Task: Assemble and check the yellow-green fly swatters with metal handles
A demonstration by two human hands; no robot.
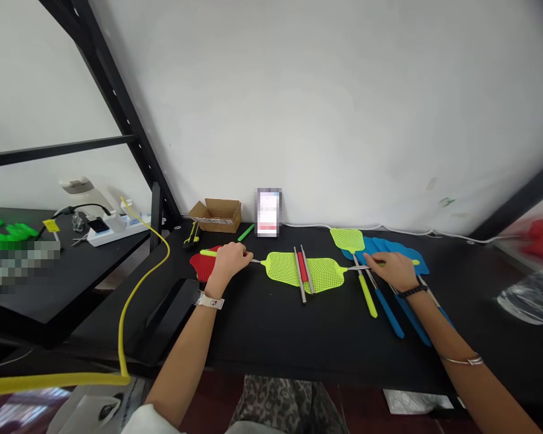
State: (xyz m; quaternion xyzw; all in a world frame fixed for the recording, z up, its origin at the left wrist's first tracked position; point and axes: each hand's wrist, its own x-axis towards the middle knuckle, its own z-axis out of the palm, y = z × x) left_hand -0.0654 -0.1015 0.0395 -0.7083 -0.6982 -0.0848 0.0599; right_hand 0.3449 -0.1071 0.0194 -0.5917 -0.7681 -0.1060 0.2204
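Two dark surfaces show: a side surface [85, 274] at the frame's left, with one white power strip [122, 232], and a big black surface [262, 337] across the middle. A white wall [298, 108] fills the top. Near the middle, the left hand [230, 260] has its fingers curled tight around the first lime swatter [280, 267]. Right of the middle, the right hand [393, 271] has its fingers curled around the second lime swatter [330, 275]. The two flat heads meet at the frame's middle.

Left to right, there is one brown box [224, 220], one green stick [246, 232], two silver rods [300, 277] across the heads with one red bar [303, 267] between them, a third lime swatter [347, 240], and blue swatters [407, 256] too bunched to count.
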